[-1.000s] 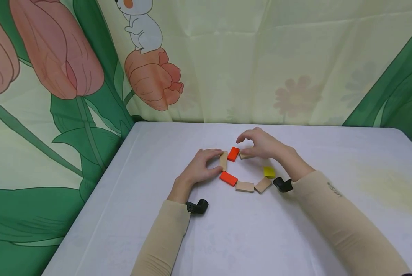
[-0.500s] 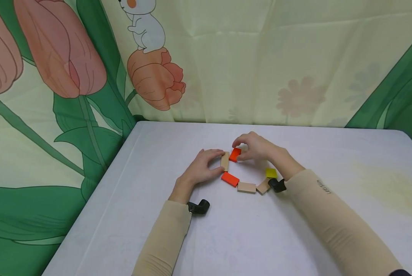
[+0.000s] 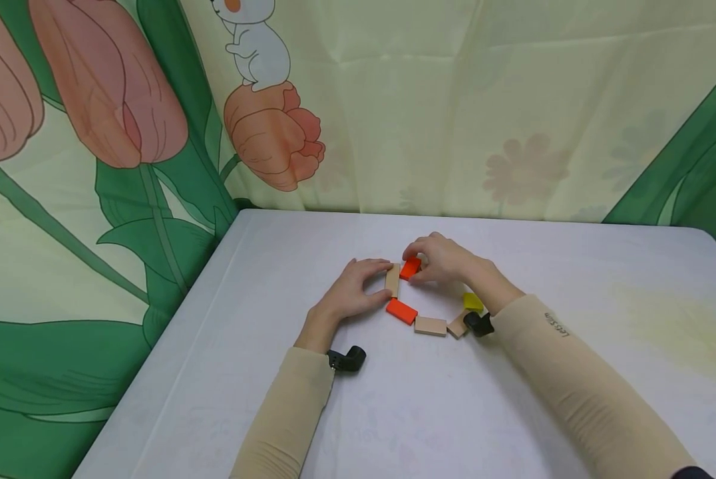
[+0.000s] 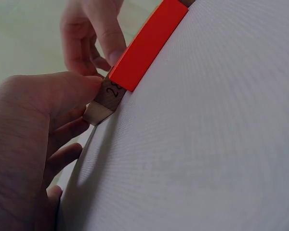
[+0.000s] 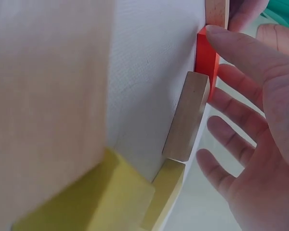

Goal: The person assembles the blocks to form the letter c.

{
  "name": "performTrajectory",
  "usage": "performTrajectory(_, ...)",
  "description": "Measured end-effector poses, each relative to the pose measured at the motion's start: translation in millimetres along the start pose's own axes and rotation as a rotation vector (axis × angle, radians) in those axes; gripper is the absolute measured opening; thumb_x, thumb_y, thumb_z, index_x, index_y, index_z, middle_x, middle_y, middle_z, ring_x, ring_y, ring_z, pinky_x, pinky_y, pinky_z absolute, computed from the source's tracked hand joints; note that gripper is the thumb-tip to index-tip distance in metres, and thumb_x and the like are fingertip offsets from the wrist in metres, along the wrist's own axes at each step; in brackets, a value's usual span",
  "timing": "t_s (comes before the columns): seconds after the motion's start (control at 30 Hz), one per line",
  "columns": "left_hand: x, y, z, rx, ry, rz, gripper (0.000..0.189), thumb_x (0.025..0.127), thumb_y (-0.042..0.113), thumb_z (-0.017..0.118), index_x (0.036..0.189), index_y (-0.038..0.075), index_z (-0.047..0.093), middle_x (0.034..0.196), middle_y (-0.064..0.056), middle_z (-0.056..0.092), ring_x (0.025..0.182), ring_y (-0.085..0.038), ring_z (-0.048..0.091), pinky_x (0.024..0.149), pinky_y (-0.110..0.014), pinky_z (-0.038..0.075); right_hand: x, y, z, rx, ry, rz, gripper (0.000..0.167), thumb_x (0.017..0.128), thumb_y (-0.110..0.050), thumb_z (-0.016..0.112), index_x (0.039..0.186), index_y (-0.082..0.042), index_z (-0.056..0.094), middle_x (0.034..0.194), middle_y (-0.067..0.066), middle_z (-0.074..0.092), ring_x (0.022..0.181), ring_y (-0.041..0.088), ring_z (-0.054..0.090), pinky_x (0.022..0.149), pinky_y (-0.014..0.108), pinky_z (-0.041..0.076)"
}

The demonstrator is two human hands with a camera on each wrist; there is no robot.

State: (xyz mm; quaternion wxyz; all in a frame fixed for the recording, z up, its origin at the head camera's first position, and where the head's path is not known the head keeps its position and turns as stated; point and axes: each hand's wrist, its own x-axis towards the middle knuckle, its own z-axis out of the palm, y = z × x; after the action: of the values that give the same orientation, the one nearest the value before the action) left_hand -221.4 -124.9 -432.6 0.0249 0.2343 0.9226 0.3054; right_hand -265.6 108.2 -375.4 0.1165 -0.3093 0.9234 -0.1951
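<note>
A loose ring of small flat blocks lies on the white-covered table. At its left side my left hand holds a plain wooden block between thumb and fingers; dark marks show on that block's end in the left wrist view. Just right of it, at the back of the ring, my right hand pinches a red block, thumb on the near side. The right wrist view shows this red block against the held wooden one, with another wooden block beside it, mostly hidden by the hand in the head view.
A second red block, a wooden block, a tilted wooden block and a yellow block form the near and right parts of the ring. The right wrist camera overlaps the last two. A printed curtain hangs behind the table.
My right hand has moved left and slightly nearer, from over the back wooden block to the red block, and its fingers have closed on it. The left hand stays on its block.
</note>
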Motion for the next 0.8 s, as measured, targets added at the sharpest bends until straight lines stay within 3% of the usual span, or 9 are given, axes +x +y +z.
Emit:
performTrajectory(0.3, 0.3, 0.2, -0.9, -0.011, -0.001, 0.013, 0.056, 0.093, 0.034, 0.068, 0.146, 0.017, 0.056, 0.147, 0.002, 0.054, 0.14, -0.014, 0.041, 0.123, -0.042, 0.007, 0.1, 3, -9, 0.025, 0.033, 0.027, 0.042, 0.087, -0.022, 0.079, 0.127, -0.01, 0.069, 0.129, 0.009, 0.063, 0.121, 0.032, 0.046, 0.101, 0.049, 0.044)
performTrajectory(0.8, 1.1, -1.8, 0.0, -0.004, -0.001, 0.014, 0.056, 0.093, 0.035, 0.067, 0.146, 0.019, 0.056, 0.147, 0.003, 0.053, 0.14, -0.014, 0.04, 0.123, -0.042, 0.008, 17.9, 1, -18, 0.068, 0.03, 0.09, 0.044, 0.091, -0.023, 0.074, 0.132, -0.008, 0.066, 0.132, 0.012, 0.06, 0.124, 0.033, 0.045, 0.105, 0.051, 0.041)
